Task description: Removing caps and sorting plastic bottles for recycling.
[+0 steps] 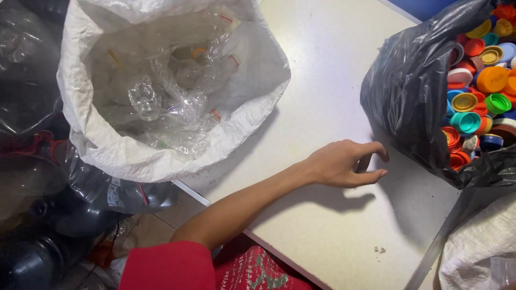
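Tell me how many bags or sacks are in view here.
3 clearly: a white woven sack of clear plastic bottles upper left, a black bag of coloured bottle caps on the right, and another white sack bottom right. The dark plastic far left may hide more.

A pale, cream-coloured table (pixel 333 80) fills the scene under soft light; a blue surface (pixel 424 6) shows beyond its far right corner.

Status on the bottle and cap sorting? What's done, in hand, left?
Done: white sack holds capless clear bottles; black bag holds many coloured caps. In hand: nothing visible; one hand, fingers curled, hovers over the table beside the black bag. Left: dark bags of bottles at lower left look unsorted.
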